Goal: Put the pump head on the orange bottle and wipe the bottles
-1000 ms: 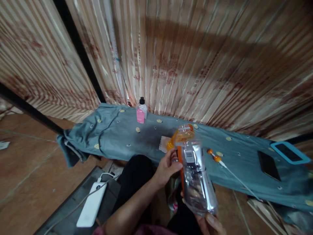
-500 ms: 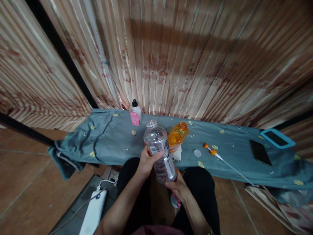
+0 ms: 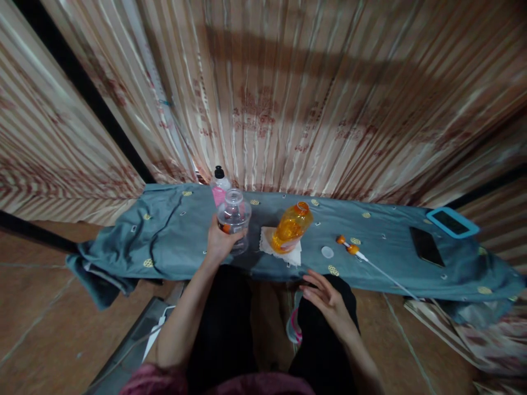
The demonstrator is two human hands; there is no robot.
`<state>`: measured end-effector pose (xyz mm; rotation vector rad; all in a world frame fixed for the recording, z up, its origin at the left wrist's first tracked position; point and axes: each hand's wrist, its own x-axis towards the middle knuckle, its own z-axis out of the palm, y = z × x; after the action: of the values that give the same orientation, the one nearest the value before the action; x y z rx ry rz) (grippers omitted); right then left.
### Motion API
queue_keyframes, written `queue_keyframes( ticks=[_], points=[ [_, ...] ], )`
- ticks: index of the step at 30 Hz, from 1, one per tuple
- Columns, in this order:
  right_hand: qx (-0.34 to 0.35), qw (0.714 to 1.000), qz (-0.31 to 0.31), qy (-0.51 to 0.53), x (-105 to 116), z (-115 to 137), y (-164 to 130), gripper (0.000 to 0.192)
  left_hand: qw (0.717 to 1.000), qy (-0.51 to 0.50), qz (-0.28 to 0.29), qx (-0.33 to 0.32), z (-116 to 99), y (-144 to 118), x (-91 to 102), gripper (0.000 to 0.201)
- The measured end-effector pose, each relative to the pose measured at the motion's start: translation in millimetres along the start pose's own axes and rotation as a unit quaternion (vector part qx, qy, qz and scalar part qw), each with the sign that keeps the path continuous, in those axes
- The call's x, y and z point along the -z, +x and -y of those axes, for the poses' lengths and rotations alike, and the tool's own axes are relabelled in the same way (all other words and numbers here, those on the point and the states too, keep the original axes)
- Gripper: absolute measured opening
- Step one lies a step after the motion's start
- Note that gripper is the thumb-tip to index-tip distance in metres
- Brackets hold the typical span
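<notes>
My left hand is closed around a clear plastic bottle that has no cap on its mouth. The bottle is upright at the cloth-covered bench. Above my right knee hovers my right hand, empty, with its fingers apart. Between the hands, an uncapped orange bottle stands on a white paper napkin. Partly hidden behind the clear bottle is a smaller bottle with a black cap and a pink label.
A blue-green patterned cloth covers the narrow bench. To the right lie a white disc, an orange-ended piece on a white cable, a dark phone and a blue-framed device. A striped curtain hangs behind.
The clear bottle has moved left and been turned upright, with my left hand around it. My right hand has let go of its base and drawn away to the right.
</notes>
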<state>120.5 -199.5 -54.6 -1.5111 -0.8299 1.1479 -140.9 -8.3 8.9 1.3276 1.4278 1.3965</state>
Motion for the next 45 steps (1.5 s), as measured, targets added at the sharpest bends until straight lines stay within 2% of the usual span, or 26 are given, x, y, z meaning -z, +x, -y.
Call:
queue_keyframes(
  ticks=[3,6,12,16,20,24,26,28,30,32,34,36,39,41,45],
  points=[
    [0.027,0.996,-0.047,-0.066,16.4,-5.4,11.1,0.089,0.999,0.027,-0.029,0.005,11.5,11.2,4.9,0.062],
    [0.064,0.981,-0.092,-0.161,31.0,-9.3,27.4,0.096,0.999,0.03,-0.045,0.005,23.9,15.1,8.3,0.064],
    [0.149,0.913,-0.142,-0.353,63.5,-10.4,80.2,0.098,0.999,0.027,-0.036,0.018,35.3,14.8,5.8,0.073],
    [0.157,0.886,-0.134,-0.414,83.2,-27.4,118.8,0.104,0.999,0.0,-0.044,-0.001,38.5,7.3,3.6,0.101],
    [0.19,0.865,-0.119,-0.449,96.7,-46.4,138.8,0.098,0.997,-0.019,-0.074,-0.019,39.4,-18.0,8.6,0.119],
    [0.23,0.845,-0.119,-0.467,103.3,-57.6,145.1,0.095,0.993,-0.028,-0.097,-0.059,32.0,-61.8,14.4,0.111],
    [0.244,0.836,-0.13,-0.474,102.6,-60.7,145.1,0.096,0.992,-0.027,-0.085,-0.093,27.4,-83.4,12.0,0.104],
    [0.256,0.824,-0.147,-0.483,100.7,-61.3,142.5,0.094,0.993,-0.019,-0.053,-0.106,23.2,-98.4,3.0,0.095],
    [0.266,0.809,-0.167,-0.497,101.6,-57.9,138.8,0.087,0.993,-0.018,0.007,-0.115,18.5,-102.7,-13.7,0.089],
    [0.271,0.789,-0.185,-0.519,109.2,-51.0,136.7,0.074,0.989,-0.025,0.074,-0.128,11.5,-95.8,-36.9,0.09],
    [0.259,0.765,-0.205,-0.553,124.9,-43.6,138.3,0.06,0.981,-0.035,0.116,-0.148,1.5,-81.1,-63.0,0.096],
    [0.226,0.734,-0.231,-0.598,145.9,-39.4,143.4,0.05,0.977,-0.029,0.132,-0.162,-9.5,-64.3,-87.4,0.102],
    [0.171,0.688,-0.225,-0.668,175.7,-42.1,153.1,0.034,0.974,-0.016,0.14,-0.177,-19.1,-46.6,-112.0,0.115],
    [0.161,0.666,-0.204,-0.7,189.5,-47.1,157.8,0.027,0.972,-0.009,0.14,-0.19,-16.8,-43.0,-119.3,0.12],
    [0.202,0.622,-0.167,-0.738,203.8,-49.1,155.1,0.03,0.97,0.019,0.162,-0.18,2.4,-46.6,-124.5,0.127]
  ],
)
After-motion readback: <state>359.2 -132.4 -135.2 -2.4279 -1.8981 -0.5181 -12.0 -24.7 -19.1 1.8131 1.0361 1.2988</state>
